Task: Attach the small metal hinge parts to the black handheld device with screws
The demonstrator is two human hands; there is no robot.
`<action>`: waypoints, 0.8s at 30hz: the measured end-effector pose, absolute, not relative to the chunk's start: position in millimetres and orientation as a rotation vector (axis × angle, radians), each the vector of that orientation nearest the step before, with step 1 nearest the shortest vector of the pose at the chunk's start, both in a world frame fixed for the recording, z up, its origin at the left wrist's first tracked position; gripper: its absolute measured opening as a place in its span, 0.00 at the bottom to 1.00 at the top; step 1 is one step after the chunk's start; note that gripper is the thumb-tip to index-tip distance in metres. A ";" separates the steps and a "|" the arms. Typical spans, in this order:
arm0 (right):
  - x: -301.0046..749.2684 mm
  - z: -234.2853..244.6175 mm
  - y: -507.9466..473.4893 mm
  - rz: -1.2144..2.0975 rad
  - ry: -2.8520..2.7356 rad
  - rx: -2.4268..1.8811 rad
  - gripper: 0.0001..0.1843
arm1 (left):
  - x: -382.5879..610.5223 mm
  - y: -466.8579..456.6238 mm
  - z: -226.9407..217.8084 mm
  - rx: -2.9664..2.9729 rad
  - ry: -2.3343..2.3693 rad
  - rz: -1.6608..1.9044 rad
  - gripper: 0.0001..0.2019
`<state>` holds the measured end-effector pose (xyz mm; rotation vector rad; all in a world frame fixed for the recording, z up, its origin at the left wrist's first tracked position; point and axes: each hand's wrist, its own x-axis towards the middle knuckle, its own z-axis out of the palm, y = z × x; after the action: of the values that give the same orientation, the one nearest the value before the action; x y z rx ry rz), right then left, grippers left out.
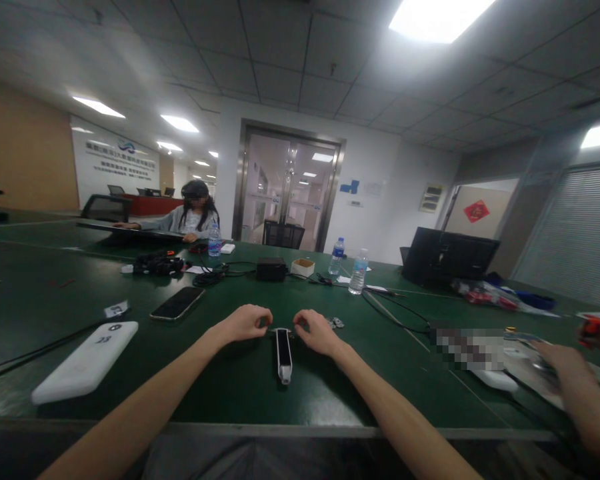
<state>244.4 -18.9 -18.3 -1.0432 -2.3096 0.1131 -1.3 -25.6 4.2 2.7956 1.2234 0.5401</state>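
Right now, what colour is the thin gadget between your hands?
The thin gadget is white with a black strip, clearest in the head view.

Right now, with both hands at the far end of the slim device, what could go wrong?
1. The left hand and right hand work only at the far end of the slim device. Its near end lies free, so it might swivel on the green table.
2. The small metal parts lie loose beside the right hand, so a wrist movement could knock them away.
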 end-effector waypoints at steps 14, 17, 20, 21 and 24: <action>244.8 -21.8 -18.2 0.079 -2.443 -1.079 0.05 | 1.4 -28.0 2.7 2.687 1.192 0.449 0.08; 244.7 -22.5 -17.8 0.096 -2.436 -1.069 0.05 | 0.9 -27.4 1.0 2.645 1.191 0.461 0.08; 244.4 -22.5 -18.4 0.107 -2.431 -1.077 0.05 | 0.9 -26.1 -1.2 2.608 1.173 0.485 0.09; 244.3 -22.3 -18.8 0.111 -2.431 -1.080 0.05 | 1.1 -25.5 -2.1 2.598 1.172 0.491 0.09; 244.1 -21.8 -19.4 0.115 -2.432 -1.072 0.05 | 2.2 -24.2 -4.6 2.577 1.176 0.520 0.08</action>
<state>244.1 -19.4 -21.8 -1.0719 -2.4325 0.1152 2.2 -24.2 -4.6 2.5766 1.1758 0.5202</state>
